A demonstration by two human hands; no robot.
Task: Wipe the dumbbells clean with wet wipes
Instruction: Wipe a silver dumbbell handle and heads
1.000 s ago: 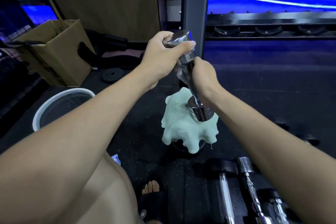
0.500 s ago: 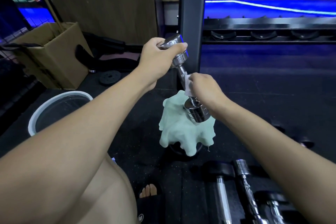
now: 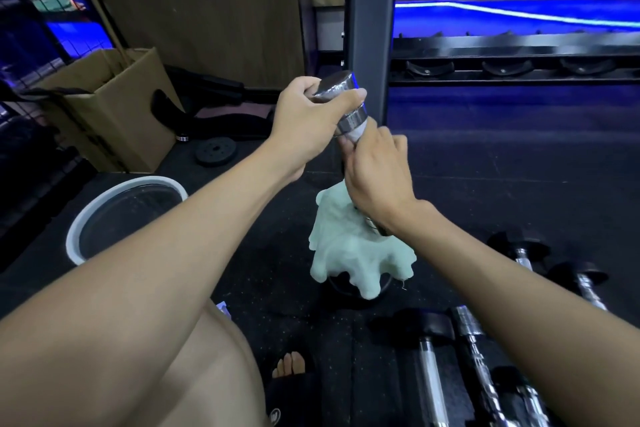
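bucket (image 3: 83, 236) left | cloth (image 3: 349, 250) centre (under held dumbbell (image 3: 346, 104)) | box (image 3: 114, 107) behind bucket

The floor (image 3: 519, 191) lies open to the right of the hands, between the rack (image 3: 519, 55) behind and the dumbbells (image 3: 467, 357) lying at lower right. A grey post (image 3: 370, 28) stands close behind the held dumbbell (image 3: 341, 94). Under the hands a green cloth (image 3: 353, 250) is draped over a dark object, blocking the way straight down. To the left a white-rimmed bucket (image 3: 83, 229) sits near the left forearm, with a box (image 3: 114, 114) and a weight plate (image 3: 215, 151) beyond it. A bare strip of floor runs between bucket and cloth.
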